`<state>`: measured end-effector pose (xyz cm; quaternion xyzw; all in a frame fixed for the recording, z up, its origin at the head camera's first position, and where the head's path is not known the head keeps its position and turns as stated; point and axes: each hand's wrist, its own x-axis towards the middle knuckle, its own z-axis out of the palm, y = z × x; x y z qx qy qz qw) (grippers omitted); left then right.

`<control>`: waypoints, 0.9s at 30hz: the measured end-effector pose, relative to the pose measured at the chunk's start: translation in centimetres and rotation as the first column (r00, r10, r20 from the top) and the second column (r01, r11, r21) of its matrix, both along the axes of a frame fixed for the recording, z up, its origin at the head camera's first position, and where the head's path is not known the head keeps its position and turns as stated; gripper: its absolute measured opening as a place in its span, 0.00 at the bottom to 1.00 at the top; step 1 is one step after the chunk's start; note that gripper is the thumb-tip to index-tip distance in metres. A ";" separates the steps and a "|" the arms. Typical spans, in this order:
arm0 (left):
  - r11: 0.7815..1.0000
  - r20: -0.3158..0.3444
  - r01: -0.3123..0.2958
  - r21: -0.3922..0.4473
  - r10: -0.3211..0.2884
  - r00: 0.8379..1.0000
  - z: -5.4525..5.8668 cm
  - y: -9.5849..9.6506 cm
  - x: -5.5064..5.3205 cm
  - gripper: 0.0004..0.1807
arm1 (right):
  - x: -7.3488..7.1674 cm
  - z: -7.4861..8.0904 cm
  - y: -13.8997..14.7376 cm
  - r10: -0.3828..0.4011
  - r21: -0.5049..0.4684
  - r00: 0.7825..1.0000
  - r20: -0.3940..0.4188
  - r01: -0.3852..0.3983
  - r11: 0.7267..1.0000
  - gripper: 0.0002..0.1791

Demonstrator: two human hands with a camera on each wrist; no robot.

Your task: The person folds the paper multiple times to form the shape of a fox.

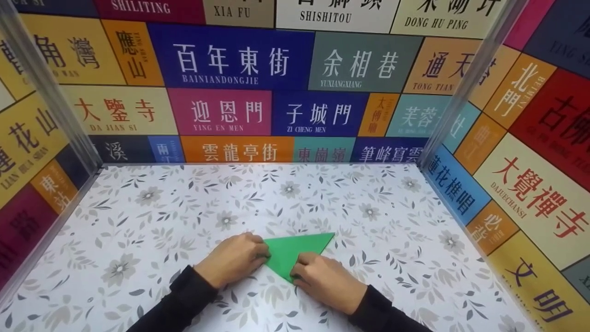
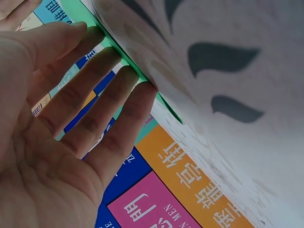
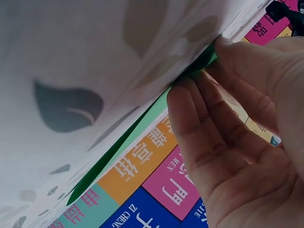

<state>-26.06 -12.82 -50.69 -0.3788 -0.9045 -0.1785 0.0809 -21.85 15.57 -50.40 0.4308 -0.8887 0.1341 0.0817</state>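
Floral surface (image 1: 387,240), sign-print wall (image 1: 230,57) beyond. We've got green paper (image 1: 295,246) on it: left hand (image 1: 235,259), fingers extended, touches its left end; right hand (image 1: 327,280) fingers pinch its near corner; far-right tip's free.

Room beyond green paper (image 1: 292,249) reaches back wall (image 1: 295,87).

The paper (image 1: 291,250) lies on the table (image 1: 193,210), between the left hand (image 1: 235,259) at its left end and the right hand (image 1: 328,280) at its near corner. Behind stands the back wall (image 1: 230,60); side walls (image 1: 530,152) flank the table.
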 end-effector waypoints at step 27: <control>1.000 0.032 0.006 0.003 -0.006 0.999 0.0 -0.4 -0.5 0.02 | -1.0 0.2 0.3 0.039 -0.171 0.998 0.056 -0.029 0.985 0.09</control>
